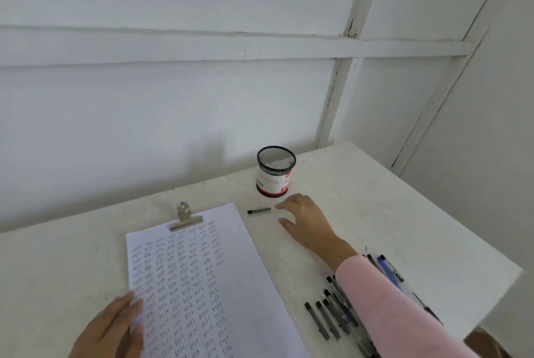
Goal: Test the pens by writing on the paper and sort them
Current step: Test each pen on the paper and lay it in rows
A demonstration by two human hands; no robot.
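With left hand [114, 327] flat, right hand [307, 223] extends forward, fingers loose.

The paper [245, 285] runs off the bottom edge, its rows of handwriting too small to read. At its left margin, the left hand [112, 328] is cut off at the wrist. Right of the paper, a pink sleeve [390, 305] hides much of the pens [326, 318]. Beyond the paper's upper right corner, a short black piece [259, 210] is too small to identify, and the label on the mesh cup [276, 172] is illegible.
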